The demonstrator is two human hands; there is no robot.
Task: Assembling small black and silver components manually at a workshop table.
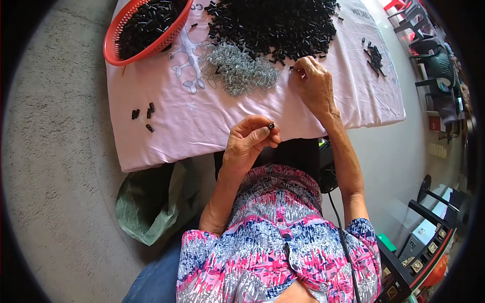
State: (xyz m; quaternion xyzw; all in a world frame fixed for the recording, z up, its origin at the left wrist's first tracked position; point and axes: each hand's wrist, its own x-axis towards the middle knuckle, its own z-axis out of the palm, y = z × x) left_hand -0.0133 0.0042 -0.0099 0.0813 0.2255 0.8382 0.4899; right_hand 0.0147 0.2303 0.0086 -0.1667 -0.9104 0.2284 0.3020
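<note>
My left hand (250, 140), near the table's front edge, pinches a small black tubular piece (271, 126) between thumb and forefinger, its round end showing. Farther off and to the right, my right hand (314, 86) reaches over the cloth with thumb and fingertips drawn together. A dark bit shows at those fingertips; whether they grip it is hard to make out. Just beyond lies a large heap of short black tubular pieces (273, 25). Between the hands and that heap, toward the left, sits a mound of small clear or silvery pieces (240, 69), apart from both hands.
A red plastic basket (112, 50) of black pieces stands at the far left of the pink cloth (172, 131). Several loose black pieces (149, 128) lie at left, a small group (375, 59) at right. A greenish plastic bag (146, 222) hangs open below. Chairs (437, 63) line the right.
</note>
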